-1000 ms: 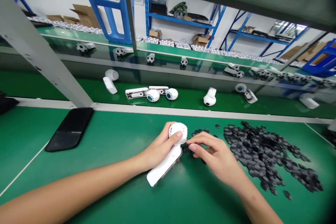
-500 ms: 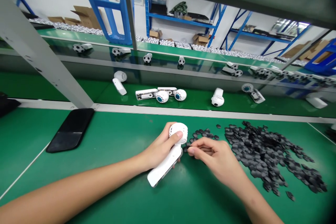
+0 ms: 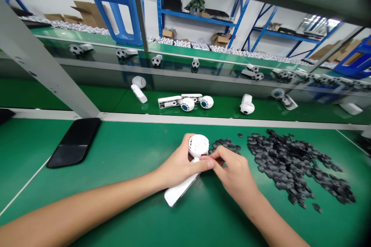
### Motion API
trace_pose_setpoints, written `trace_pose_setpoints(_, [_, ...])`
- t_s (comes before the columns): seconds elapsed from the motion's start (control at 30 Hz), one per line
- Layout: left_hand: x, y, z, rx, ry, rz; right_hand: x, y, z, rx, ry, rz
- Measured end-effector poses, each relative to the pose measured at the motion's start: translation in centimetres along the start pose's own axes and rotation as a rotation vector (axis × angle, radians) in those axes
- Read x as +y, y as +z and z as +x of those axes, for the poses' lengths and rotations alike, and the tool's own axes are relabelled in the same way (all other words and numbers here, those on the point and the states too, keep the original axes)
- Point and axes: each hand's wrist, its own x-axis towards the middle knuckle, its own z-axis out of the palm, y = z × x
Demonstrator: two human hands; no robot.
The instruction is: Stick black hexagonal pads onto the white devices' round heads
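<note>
Both forearms reach in from the near side, the left one low and slanting, the right one steeper. The left hand (image 3: 182, 166) wraps a white device (image 3: 198, 144), its thumb stretched across the neck toward the right hand (image 3: 209, 161). That hand's thumb and fingers bend together at the neck; the left thumb partly hides the tips, so I cannot tell how far they close or whether they grip anything. The device is held over the table (image 3: 124, 150), short of its far edge, tilted: the smooth handle points near and left, the round, slotted head toward that edge. Black pieces (image 3: 286, 162) spread toward the table's right, with a smaller cluster (image 3: 227, 145) just beyond the right hand. Past the far edge, similar white devices (image 3: 187, 104) lie on a green belt (image 3: 223, 110).
</note>
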Motion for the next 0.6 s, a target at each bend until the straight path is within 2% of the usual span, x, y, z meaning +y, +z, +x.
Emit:
trace_pose_setpoints(0.2, [0.10,0.24,-0.40,0.043,-0.045,-0.010,1.01,0.38,0.69,-0.019,-0.074,-0.070])
trace_pose_setpoints(0.3, [0.11,0.22,-0.41,0.012,-0.046,-0.018,0.91,0.29,0.82,0.003,-0.013,0.084])
trace_pose_setpoints(0.43, [0.38,0.07,-0.25,-0.033,-0.040,0.023,0.71,0.04,0.73,-0.105,0.066,0.307])
trace_pose_setpoints(0.6, [0.64,0.00,-0.10,-0.060,-0.035,0.067,0.75,0.15,0.62,-0.033,0.135,0.328])
